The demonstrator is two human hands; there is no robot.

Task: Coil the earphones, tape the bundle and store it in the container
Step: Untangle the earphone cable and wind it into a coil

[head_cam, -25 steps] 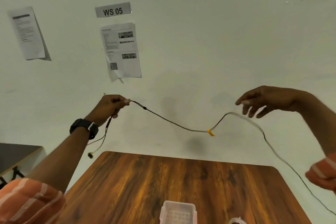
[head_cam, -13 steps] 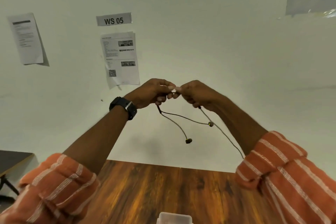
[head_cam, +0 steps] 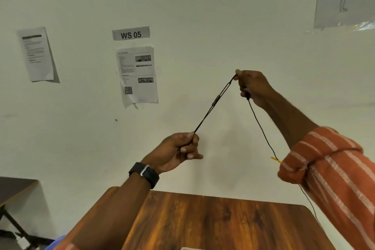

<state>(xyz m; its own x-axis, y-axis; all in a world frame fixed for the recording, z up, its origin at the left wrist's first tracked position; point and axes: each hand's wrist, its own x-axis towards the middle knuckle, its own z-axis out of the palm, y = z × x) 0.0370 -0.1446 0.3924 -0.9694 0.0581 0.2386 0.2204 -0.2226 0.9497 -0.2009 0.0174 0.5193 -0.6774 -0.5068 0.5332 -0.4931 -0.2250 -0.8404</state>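
Observation:
The black earphones [head_cam: 215, 102] are stretched taut in the air, two strands side by side with a small inline piece midway. My left hand [head_cam: 178, 151], lower and nearer, pinches their bottom end. My right hand [head_cam: 251, 87], higher and to the right, grips the top end. From the right fist a single black cord [head_cam: 261, 128] hangs down past a small yellow tag [head_cam: 275, 159] and disappears behind my orange striped sleeve. Only a sliver of the container's rim [head_cam: 187, 248] shows at the bottom edge.
A wooden table [head_cam: 223, 223] lies below my arms, against a pale wall with a "WS 05" sign [head_cam: 131, 33] and taped paper sheets [head_cam: 138, 75]. A darker table [head_cam: 14, 186] stands at the left. A thin cord [head_cam: 310, 205] trails past the table's right edge.
My hands were pinched together half a second ago; now they are drawn apart, left hand down, right hand up and right, pulling the doubled earphone strands straight. The camera tilted up.

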